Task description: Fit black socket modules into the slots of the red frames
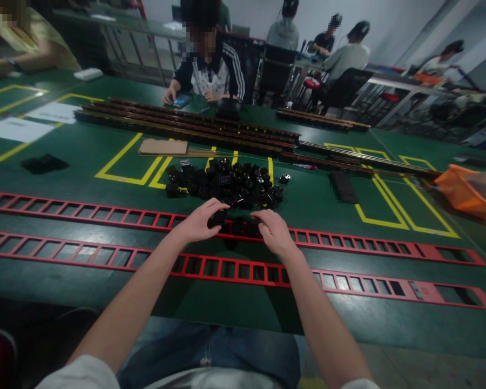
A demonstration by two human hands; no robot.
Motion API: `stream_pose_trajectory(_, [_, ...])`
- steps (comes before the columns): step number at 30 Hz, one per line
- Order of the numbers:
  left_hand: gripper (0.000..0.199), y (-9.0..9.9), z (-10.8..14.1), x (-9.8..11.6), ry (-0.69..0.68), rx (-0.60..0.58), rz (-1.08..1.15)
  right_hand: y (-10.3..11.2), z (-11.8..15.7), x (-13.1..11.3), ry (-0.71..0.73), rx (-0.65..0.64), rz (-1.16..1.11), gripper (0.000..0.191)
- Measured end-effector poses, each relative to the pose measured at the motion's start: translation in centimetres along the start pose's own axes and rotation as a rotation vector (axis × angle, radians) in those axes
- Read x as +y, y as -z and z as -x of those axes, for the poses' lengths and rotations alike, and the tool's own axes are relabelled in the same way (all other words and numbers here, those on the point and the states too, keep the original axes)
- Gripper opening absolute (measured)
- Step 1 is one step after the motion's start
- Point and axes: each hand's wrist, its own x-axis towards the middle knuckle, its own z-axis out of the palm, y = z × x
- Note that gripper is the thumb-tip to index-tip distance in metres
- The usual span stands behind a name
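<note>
Between the thumb and fingers of my left hand [204,220] is a small black block [220,217], held just above the far red slotted strip [174,220]. My right hand [272,229] curls its fingers and thumb about another black block [251,228] at the same strip; part of that block is hidden. Between the hands, a black block [238,228] sits at the strip's slots. A second red slotted strip [243,270] lies nearer to me, below my wrists. Beyond my fingertips is a heap of small black blocks [227,181], some with shiny faces.
Long dark bars [186,127] lie across the far side of the green table. A cardboard piece [163,147], a black pad [343,187], a dark cloth-like piece [44,163] and an orange bag [467,189] surround the work area. A person [210,70] sits opposite with a phone.
</note>
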Motion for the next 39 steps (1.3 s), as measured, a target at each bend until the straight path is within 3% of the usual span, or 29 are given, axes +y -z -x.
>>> stream_pose_trajectory(11, [0.043,-0.4,-0.3,0.2,-0.002,-0.069,0.015,0.1,0.6,0.6,0.047,0.273,-0.007,0.033])
stream_pose_trajectory(19, [0.044,-0.7,-0.3,0.0,0.012,-0.132,-0.066,0.1,0.9,0.8,0.048,0.344,-0.032,0.037])
stream_pose_trajectory(29, [0.046,-0.7,-0.1,-0.3,-0.004,-0.128,-0.081,0.1,1.0,0.7,0.069,0.494,-0.069,0.039])
stream_pose_trajectory(39, [0.046,-0.6,-0.1,-0.4,-0.019,-0.132,-0.084,-0.3,0.7,0.8,0.228,0.569,-0.125,0.029])
